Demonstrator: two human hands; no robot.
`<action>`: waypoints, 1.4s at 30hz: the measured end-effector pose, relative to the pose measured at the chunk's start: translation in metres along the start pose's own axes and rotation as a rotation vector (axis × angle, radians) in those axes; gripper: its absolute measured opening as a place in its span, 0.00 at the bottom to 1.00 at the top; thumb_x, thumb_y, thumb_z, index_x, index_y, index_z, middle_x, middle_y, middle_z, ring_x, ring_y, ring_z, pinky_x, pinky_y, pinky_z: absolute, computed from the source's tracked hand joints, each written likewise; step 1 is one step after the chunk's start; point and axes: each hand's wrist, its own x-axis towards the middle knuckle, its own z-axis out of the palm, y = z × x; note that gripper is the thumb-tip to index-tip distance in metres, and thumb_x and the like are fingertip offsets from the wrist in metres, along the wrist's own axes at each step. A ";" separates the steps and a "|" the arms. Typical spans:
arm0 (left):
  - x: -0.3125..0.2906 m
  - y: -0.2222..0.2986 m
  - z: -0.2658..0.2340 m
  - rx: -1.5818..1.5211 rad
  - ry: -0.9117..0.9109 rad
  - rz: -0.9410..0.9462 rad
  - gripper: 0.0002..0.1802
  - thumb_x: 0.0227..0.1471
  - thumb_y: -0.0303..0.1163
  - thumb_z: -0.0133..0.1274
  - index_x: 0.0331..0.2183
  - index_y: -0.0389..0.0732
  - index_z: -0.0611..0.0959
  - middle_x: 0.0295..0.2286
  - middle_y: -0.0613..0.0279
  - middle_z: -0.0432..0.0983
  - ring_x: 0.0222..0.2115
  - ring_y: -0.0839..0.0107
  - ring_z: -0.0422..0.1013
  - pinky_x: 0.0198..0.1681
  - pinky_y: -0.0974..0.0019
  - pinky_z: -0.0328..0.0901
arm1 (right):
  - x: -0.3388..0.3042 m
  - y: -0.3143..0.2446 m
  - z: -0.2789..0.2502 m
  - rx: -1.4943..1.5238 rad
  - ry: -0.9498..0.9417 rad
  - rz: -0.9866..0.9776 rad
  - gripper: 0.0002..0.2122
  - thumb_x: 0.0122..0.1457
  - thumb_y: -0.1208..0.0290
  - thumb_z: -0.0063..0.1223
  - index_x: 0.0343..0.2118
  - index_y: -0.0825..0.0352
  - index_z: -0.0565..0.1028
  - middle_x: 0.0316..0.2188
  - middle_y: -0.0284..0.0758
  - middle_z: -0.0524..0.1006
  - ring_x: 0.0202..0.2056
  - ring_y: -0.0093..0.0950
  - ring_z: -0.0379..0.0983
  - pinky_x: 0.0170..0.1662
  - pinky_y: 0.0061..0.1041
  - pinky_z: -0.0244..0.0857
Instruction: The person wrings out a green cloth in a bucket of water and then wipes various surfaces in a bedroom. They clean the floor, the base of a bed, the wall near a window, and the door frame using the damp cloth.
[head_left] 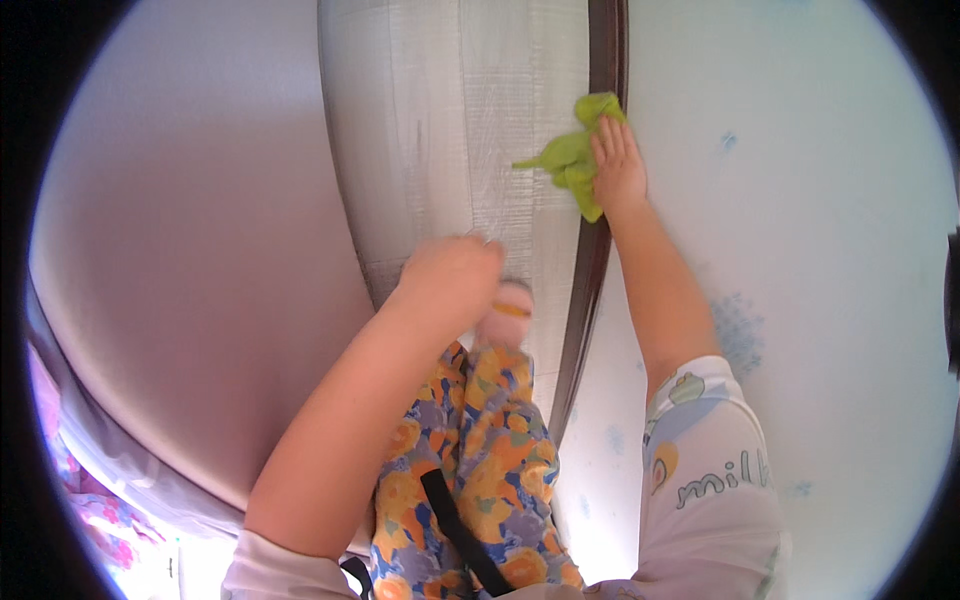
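Note:
My right hand (619, 165) reaches far forward and presses a lime-green cloth (573, 160) against the dark brown baseboard (604, 60) at the foot of the wall. Its fingers lie over the cloth's right edge, and the rest of the cloth spreads in loose folds toward the floor. My left hand (455, 275) hangs above the floor in front of my legs, curled into a loose fist and slightly blurred. No object shows in it. Just beyond my trouser leg, partly behind that hand, is my foot in a pink slipper or sock (508, 315) with a yellow band.
A pale wall (820, 250) with faint blue flower marks rises along the right. To the left stands a large, smooth, greyish-pink padded panel (200, 230). Between them runs a narrow strip of light wood-look floor (500, 80). Patterned pink fabric (105, 520) shows at the lower left.

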 end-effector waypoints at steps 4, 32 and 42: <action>0.050 -0.010 -0.060 0.111 0.133 0.100 0.07 0.43 0.29 0.45 0.27 0.37 0.72 0.28 0.53 0.70 0.29 0.57 0.68 0.32 0.58 0.64 | 0.022 0.001 0.011 0.020 -0.046 0.032 0.26 0.57 0.57 0.27 0.57 0.61 0.45 0.59 0.34 0.41 0.59 0.31 0.32 0.58 0.37 0.22; 0.178 -0.013 0.247 -1.331 0.319 -0.058 0.32 0.51 0.52 0.33 0.48 0.35 0.64 0.49 0.52 0.58 0.52 0.66 0.52 0.54 0.70 0.44 | 0.017 -0.091 0.044 0.085 0.021 0.178 0.27 0.55 0.56 0.31 0.56 0.63 0.48 0.58 0.33 0.43 0.59 0.31 0.36 0.58 0.35 0.25; 0.117 0.004 0.339 -0.846 0.260 -0.220 0.22 0.52 0.40 0.29 0.48 0.45 0.64 0.48 0.59 0.59 0.51 0.60 0.51 0.53 0.46 0.39 | -0.041 -0.172 0.024 0.036 0.063 0.159 0.25 0.56 0.60 0.30 0.56 0.61 0.48 0.58 0.37 0.43 0.59 0.32 0.35 0.58 0.35 0.27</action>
